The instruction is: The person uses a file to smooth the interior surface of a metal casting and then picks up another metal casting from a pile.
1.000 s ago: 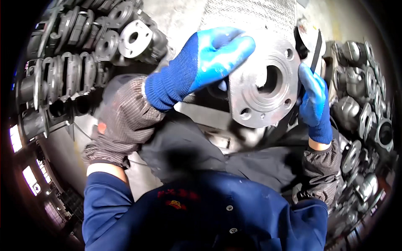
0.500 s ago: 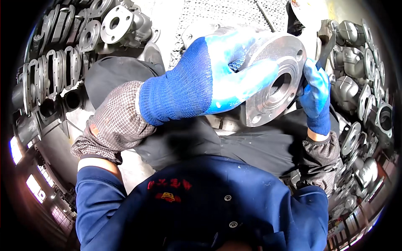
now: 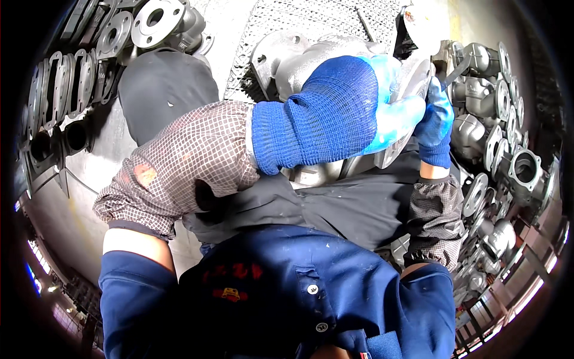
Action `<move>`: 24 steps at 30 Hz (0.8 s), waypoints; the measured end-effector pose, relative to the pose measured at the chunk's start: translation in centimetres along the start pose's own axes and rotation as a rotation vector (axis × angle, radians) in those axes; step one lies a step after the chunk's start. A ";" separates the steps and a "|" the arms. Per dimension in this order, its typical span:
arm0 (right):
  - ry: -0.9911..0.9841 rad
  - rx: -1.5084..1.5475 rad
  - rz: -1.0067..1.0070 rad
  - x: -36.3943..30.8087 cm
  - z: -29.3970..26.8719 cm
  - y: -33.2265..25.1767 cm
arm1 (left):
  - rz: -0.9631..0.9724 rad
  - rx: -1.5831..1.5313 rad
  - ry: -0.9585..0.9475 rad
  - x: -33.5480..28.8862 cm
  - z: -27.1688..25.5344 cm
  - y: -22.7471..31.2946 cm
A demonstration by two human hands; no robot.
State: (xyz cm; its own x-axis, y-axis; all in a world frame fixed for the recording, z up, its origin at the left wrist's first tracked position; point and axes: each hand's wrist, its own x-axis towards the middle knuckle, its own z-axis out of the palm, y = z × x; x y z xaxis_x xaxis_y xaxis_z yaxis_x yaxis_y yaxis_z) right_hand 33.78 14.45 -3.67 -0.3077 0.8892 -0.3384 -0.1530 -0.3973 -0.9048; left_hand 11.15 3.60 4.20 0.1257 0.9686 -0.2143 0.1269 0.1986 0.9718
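Note:
A grey cast-metal valve body (image 3: 299,70) lies in front of me, one flange (image 3: 272,55) at its left end and another flange (image 3: 405,90) at its right. My left hand (image 3: 391,102), in a blue coated glove, is closed over the right-hand flange, thumb along its face. That flange stands nearly edge-on, so its bore is hidden. Just right of it, my gloved right hand (image 3: 436,119) is closed on a flat dark metal bar (image 3: 459,69) that sticks out to the upper right. Its fingertips are close against the flange's outer face, and I cannot tell if they touch.
Stacked flanged castings (image 3: 170,24) stand at the upper left, beside oval flanged castings (image 3: 78,81). Many more castings (image 3: 478,128) line the right side. A perforated metal surface (image 3: 311,21) lies beyond the valve body. My knee (image 3: 167,90) is at the left.
The valve body has turned so the right flange, which faced me with its bore showing, is now almost edge-on. My left hand has moved right with it; the body and left flange now show more.

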 end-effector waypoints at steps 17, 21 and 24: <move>-0.155 -0.357 -0.005 -3.8 -0.3 0.0 | 0.373 0.368 -0.106 -2.2 -2.4 -1.5; -0.295 -0.538 0.042 -4.6 -0.7 -0.7 | 0.154 0.172 -0.178 -3.1 -3.9 -1.0; -0.445 -0.862 -0.277 -4.8 1.5 -1.2 | 0.045 0.230 -0.003 -5.1 -5.3 -0.4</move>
State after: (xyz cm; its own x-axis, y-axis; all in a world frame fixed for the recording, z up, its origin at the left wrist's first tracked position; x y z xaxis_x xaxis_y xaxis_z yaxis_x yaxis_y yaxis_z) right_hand 33.99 10.28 -0.60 -0.7137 0.6900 -0.1204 0.4051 0.2664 -0.8746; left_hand 5.26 -0.58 5.45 0.1389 0.9753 -0.1715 0.3424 0.1152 0.9325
